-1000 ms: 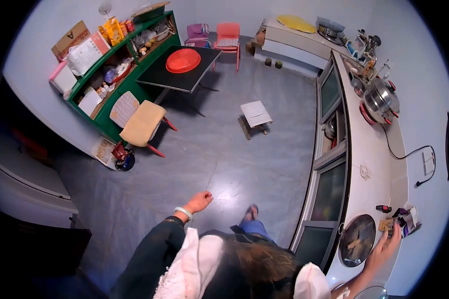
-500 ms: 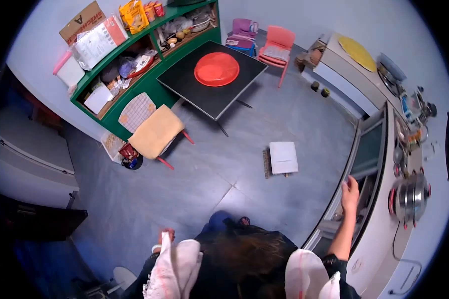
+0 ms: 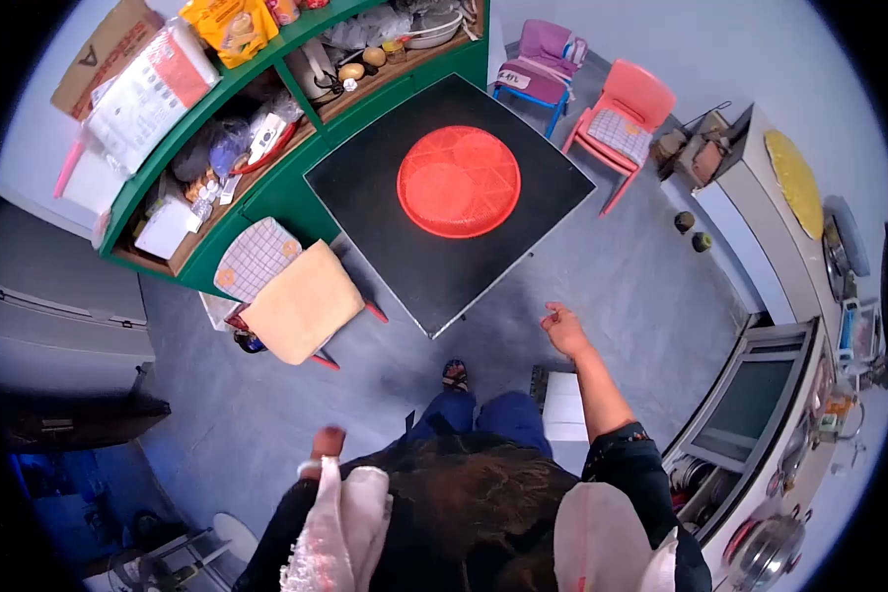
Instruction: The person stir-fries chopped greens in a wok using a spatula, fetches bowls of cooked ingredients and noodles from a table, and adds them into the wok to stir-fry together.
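Observation:
My right hand [image 3: 565, 333] reaches forward over the floor with nothing in it, its fingers loosely bent and apart. It is nearest to the near right side of a black square table [image 3: 355, 187], without touching it. A round red plastic tray [image 3: 459, 187] lies on that table. My left hand [image 3: 328, 449] is low at my left side, with a pale band at the wrist. It is small and smeared, so its fingers do not show clearly. A white cloth with pink lines [image 3: 602, 543] hangs over my shoulders.
A cushioned chair [image 3: 304, 301] stands left of the table, before a green shelf unit [image 3: 355, 113]. Two small chairs, one purple [image 3: 543, 59] and one pink [image 3: 636, 99], are behind. A white box-like item [image 3: 564, 409] sits by my feet. A counter with an open cabinet [image 3: 750, 405] runs along the right.
I have moved forward, so the table and red tray are closer. My right hand has swung from beside the cabinet to in front of me. The white item is now beside my legs.

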`<state>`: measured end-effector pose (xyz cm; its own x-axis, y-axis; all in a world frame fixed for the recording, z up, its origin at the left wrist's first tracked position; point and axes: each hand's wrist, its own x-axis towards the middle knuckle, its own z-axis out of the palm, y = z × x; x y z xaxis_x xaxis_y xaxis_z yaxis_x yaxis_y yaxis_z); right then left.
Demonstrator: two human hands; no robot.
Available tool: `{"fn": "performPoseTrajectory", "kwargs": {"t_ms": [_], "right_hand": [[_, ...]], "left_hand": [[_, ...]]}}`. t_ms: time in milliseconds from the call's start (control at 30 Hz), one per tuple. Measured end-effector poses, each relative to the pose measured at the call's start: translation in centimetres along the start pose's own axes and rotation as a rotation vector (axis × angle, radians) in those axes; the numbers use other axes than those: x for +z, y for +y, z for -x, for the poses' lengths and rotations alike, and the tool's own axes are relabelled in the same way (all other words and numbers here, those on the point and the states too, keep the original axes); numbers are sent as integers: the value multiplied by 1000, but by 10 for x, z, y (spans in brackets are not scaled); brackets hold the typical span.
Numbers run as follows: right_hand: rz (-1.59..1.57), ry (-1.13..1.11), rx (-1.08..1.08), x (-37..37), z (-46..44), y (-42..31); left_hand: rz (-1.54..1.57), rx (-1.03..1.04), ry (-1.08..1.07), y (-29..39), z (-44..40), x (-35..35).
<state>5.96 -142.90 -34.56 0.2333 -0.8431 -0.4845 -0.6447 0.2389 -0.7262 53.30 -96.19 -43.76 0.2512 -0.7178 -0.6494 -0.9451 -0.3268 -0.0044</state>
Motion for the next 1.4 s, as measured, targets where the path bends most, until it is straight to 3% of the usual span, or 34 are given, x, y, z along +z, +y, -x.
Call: {"fn": "performPoseTrajectory", "kwargs": {"t_ms": [33,67,100,167,300,400,500,767,867,1000,1100,1200,1300,1400], "right_hand": [[-49,-26,20,-5,-28,1],[-84,-24,26,-8,-55,8],[-177,-54,84,-20,-74,-3],[-362,-119,201,-42,-104,-46],[-480,-161,247,-55,-224,-46],[-558,-176,247,-59,-308,-65],[-566,-192,259,-58,-372,-73],[-730,-414,470,-44,-402,-110],[-720,-438,442,-58,-387,-126],[-861,-569,345,-84,-363,-192],[-999,-696,231,-89,-379,-276],[-1085,-790,144,-85,-403,-354],[-1278,-844,148,-58,-436,-402],[-1236,-723,78,-36,-447,-454]], "left_hand": [[405,-5,239,28,-28,-57],[747,-105,212,80,-46,-151],[1124,-165,182,109,-81,-195],[1476,-145,85,158,-140,-276],[1915,-308,74,246,-237,-360],[2207,-424,87,286,-296,-345],[2353,-639,130,323,-335,-338],[2500,-734,257,346,-380,-332],[2500,-762,302,348,-367,-336],[2805,-519,495,338,-337,-355],[2941,-420,732,321,-318,-420],[2872,-61,800,292,-315,-469],[2732,19,835,270,-320,-497],[2660,-122,800,268,-324,-491]]}}
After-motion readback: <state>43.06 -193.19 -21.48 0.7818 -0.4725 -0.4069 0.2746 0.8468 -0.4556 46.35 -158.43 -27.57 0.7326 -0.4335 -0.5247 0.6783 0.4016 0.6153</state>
